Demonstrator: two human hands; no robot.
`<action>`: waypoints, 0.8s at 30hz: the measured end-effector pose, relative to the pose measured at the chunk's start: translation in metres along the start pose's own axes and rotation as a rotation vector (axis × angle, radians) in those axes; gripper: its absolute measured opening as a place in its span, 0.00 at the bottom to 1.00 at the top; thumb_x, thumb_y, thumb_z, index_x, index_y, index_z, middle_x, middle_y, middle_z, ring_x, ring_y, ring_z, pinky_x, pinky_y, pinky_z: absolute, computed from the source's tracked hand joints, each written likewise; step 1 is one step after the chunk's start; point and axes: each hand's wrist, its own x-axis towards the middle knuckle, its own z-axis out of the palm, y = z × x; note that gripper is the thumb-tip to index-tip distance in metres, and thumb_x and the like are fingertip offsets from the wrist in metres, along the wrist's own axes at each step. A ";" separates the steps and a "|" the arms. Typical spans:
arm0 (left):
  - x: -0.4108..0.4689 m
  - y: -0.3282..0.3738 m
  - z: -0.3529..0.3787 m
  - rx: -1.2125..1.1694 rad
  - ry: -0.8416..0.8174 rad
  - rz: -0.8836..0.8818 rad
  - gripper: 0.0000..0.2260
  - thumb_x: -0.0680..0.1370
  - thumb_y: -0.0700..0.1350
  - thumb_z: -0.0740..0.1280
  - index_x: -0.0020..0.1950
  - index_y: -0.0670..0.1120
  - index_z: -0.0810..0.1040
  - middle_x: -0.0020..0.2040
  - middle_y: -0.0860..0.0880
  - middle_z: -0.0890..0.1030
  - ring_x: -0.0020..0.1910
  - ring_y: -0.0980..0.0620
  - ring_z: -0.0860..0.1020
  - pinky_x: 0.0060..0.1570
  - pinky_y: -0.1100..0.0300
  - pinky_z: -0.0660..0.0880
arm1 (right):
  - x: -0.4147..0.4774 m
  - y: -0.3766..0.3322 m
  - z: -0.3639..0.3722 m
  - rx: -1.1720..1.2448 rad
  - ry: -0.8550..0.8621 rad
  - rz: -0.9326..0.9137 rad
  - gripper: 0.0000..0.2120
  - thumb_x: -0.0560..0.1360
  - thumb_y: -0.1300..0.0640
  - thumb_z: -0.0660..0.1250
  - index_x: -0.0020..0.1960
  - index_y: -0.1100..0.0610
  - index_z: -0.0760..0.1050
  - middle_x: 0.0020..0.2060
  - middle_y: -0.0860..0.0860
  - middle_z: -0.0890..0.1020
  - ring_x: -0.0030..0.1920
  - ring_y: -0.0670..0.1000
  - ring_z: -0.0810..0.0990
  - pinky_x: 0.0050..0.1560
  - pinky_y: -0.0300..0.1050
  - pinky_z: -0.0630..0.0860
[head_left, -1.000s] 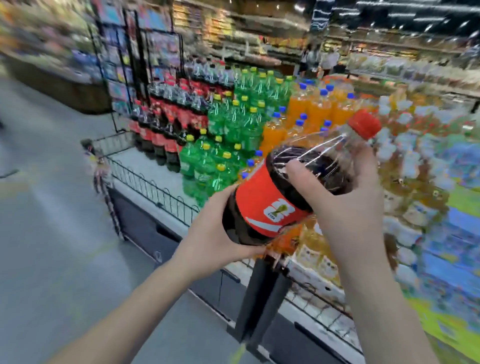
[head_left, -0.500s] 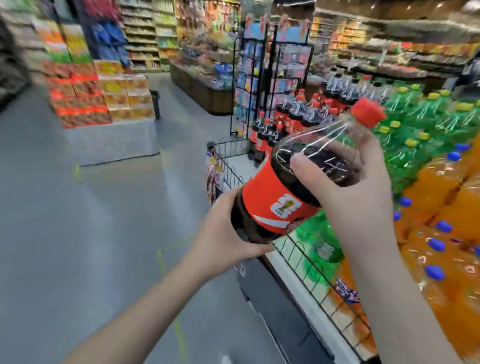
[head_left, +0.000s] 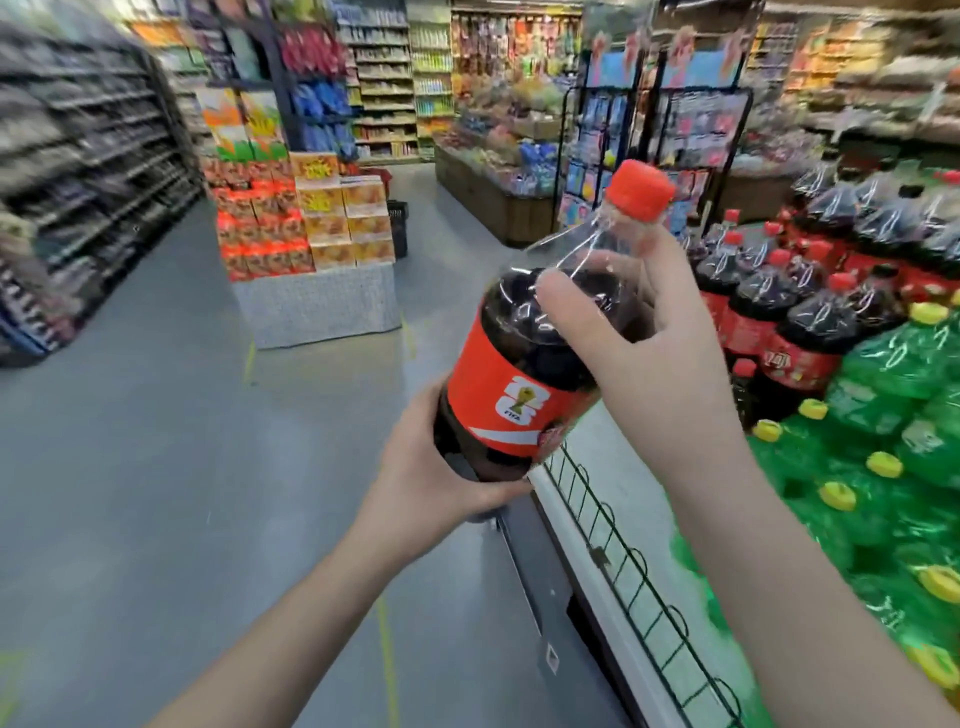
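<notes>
The bottle (head_left: 509, 395) lies between the left hand (head_left: 421, 478) (under its base) and the right hand (head_left: 639, 353) at its shoulder, with the wire rail (head_left: 636, 564) and shelved bottles (head_left: 815, 332) to its right.

Item: cola bottle (head_left: 511, 400). Large, clear plastic, with dark brown liquid up to the shoulder; the neck above it is see-through. Red screw cap (head_left: 641, 189) is on. A red wrap label (head_left: 519, 384) runs round the middle, carrying a white figure, a small gold trophy emblem and a white swoosh. Pose: tilted, cap up and to the right, base down and to the left. Position: held in the air, base cupped in the left hand (head_left: 426, 467), shoulder gripped by the right hand (head_left: 639, 332).
</notes>
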 end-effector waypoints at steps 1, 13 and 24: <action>0.010 -0.004 -0.002 -0.001 0.014 -0.016 0.41 0.62 0.35 0.86 0.68 0.53 0.73 0.55 0.59 0.84 0.51 0.64 0.83 0.38 0.66 0.82 | 0.007 0.003 -0.001 0.025 -0.021 -0.036 0.21 0.76 0.40 0.74 0.68 0.37 0.74 0.59 0.41 0.84 0.62 0.43 0.83 0.68 0.53 0.78; 0.152 -0.091 -0.042 -0.035 -0.037 -0.088 0.39 0.62 0.34 0.86 0.67 0.52 0.74 0.57 0.54 0.84 0.51 0.61 0.83 0.37 0.57 0.85 | 0.129 0.085 0.091 -0.069 -0.085 -0.024 0.16 0.87 0.43 0.57 0.71 0.47 0.71 0.56 0.41 0.83 0.61 0.43 0.82 0.68 0.57 0.77; 0.310 -0.156 -0.080 -0.086 -0.233 0.012 0.43 0.58 0.45 0.89 0.68 0.55 0.73 0.58 0.61 0.83 0.55 0.69 0.81 0.51 0.72 0.77 | 0.231 0.127 0.166 -0.136 0.051 0.032 0.16 0.87 0.45 0.55 0.71 0.49 0.71 0.57 0.36 0.82 0.58 0.31 0.79 0.56 0.27 0.73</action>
